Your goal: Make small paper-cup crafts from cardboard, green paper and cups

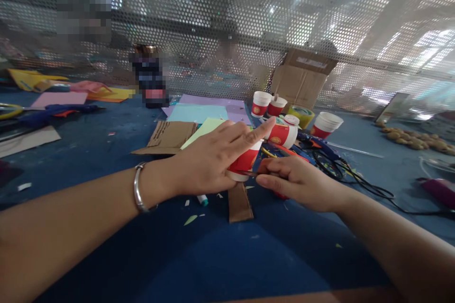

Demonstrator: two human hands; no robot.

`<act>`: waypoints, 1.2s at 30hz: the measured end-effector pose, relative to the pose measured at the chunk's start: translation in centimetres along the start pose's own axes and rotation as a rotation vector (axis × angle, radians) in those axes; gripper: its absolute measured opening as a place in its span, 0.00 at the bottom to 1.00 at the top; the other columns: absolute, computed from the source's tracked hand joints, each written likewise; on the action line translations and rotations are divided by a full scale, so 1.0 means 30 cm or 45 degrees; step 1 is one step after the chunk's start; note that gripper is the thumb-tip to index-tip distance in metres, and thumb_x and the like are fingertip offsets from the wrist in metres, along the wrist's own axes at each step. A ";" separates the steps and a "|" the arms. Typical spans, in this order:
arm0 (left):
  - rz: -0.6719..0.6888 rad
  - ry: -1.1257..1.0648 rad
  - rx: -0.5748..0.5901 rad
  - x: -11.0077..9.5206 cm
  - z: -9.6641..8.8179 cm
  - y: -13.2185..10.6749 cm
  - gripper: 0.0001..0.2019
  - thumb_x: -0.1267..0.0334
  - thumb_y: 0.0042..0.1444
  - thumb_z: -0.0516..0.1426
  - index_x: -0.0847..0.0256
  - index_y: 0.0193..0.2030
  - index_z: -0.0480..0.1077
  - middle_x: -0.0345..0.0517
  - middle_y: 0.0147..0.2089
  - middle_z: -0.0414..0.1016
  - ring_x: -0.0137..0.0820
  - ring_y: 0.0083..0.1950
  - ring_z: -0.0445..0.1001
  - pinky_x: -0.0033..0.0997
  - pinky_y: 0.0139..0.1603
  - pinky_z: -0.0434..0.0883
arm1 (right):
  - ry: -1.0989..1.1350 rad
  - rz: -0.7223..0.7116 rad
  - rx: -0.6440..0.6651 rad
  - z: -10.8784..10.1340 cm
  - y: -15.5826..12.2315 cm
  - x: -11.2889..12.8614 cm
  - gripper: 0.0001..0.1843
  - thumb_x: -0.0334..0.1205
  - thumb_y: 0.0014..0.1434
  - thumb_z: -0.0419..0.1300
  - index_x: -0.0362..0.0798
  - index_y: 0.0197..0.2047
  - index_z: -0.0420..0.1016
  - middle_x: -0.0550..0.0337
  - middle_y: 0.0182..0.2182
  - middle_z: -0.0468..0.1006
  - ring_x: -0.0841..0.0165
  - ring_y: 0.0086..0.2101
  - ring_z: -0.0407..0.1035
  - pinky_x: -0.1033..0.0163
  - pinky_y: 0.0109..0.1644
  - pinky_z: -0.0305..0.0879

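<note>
My left hand [213, 161] is closed around a red and white paper cup [249, 157], its index finger stretched across the top. In my right hand [295, 182] is a thin, dark-bladed tool [246, 173]. Its tip lies against the lower part of the cup, and some red shows beneath my fingers. The grip hides most of this tool, so its exact kind is unclear. Below the cup, a strip of brown cardboard [241, 203] lies on the blue table [213, 255]. Just behind, another red and white cup [282, 133] lies on its side.
More paper cups [327, 124] and a tape roll [300, 116] stand behind. A blue glue gun [325, 147] trails black cable on the right. Coloured paper [199, 111] and cardboard [172, 135] lie beyond my left hand. Farther left is another glue gun [60, 112]. A perforated screen [213, 9] rises behind.
</note>
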State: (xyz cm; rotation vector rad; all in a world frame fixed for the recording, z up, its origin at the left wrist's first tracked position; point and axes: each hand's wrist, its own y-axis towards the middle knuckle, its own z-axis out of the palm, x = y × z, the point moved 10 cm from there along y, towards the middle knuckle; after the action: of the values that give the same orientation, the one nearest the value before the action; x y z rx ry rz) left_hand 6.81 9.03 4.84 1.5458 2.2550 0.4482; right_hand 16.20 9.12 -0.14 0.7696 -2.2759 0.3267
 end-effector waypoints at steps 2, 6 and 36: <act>-0.019 -0.095 -0.082 0.017 -0.016 -0.003 0.51 0.64 0.55 0.62 0.53 0.77 0.33 0.55 0.58 0.66 0.46 0.57 0.65 0.51 0.59 0.65 | 0.062 -0.023 -0.005 -0.008 -0.003 0.006 0.22 0.56 0.69 0.54 0.46 0.33 0.69 0.66 0.25 0.64 0.73 0.26 0.57 0.66 0.29 0.53; -0.055 -0.377 -0.201 0.082 -0.018 -0.015 0.53 0.60 0.48 0.68 0.51 0.74 0.40 0.58 0.64 0.62 0.47 0.61 0.67 0.51 0.60 0.68 | 0.211 -0.026 -0.002 -0.023 -0.010 0.003 0.20 0.55 0.69 0.56 0.46 0.34 0.70 0.67 0.25 0.64 0.74 0.25 0.57 0.67 0.29 0.53; -0.147 -0.543 -0.269 0.113 -0.036 -0.028 0.42 0.53 0.48 0.71 0.49 0.68 0.58 0.53 0.60 0.64 0.44 0.59 0.69 0.47 0.53 0.77 | 0.412 -0.032 0.068 -0.036 -0.026 0.011 0.22 0.57 0.67 0.58 0.44 0.34 0.70 0.68 0.22 0.61 0.76 0.23 0.52 0.68 0.24 0.48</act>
State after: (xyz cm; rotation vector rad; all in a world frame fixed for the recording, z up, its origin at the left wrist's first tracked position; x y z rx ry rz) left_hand 4.48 11.84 5.01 1.2583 1.8891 0.2802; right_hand 17.07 8.83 0.87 0.7153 -1.9593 0.4660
